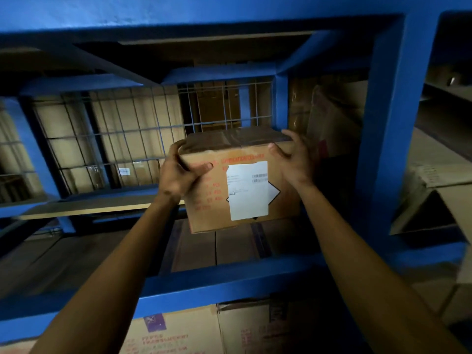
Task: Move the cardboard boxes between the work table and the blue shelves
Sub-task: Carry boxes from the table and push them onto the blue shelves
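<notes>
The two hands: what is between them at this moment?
In the head view, a cardboard box with a white label fills the gap. The left hand grips its upper left corner; the right hand presses its right side.

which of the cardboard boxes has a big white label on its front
The cardboard box held up between the left hand and right hand; the boxes on the bottom shelf show only printed text.
</notes>
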